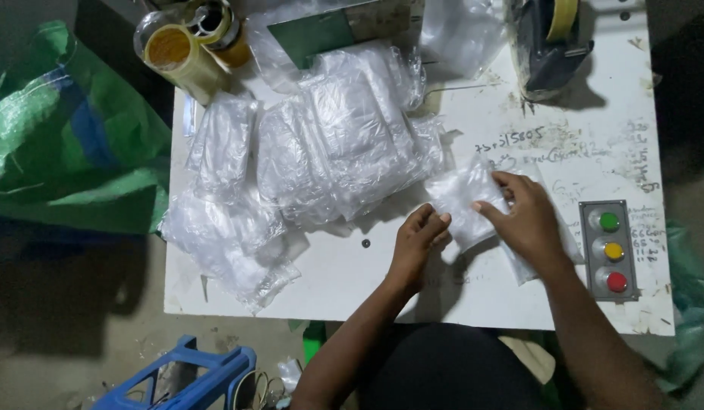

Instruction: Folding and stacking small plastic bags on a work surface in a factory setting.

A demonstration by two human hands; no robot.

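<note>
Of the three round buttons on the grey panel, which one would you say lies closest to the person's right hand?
The green button, topmost on the panel, lies nearest the right hand; yellow and red sit lower.

- Clear plastic bag (462,199): small, crinkled, translucent, lying flat on the white table, at 4 o'clock from the heap of similar bags.

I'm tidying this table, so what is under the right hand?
The right hand presses on a small clear plastic bag lying on the white table. What the palm covers cannot be seen.
</note>
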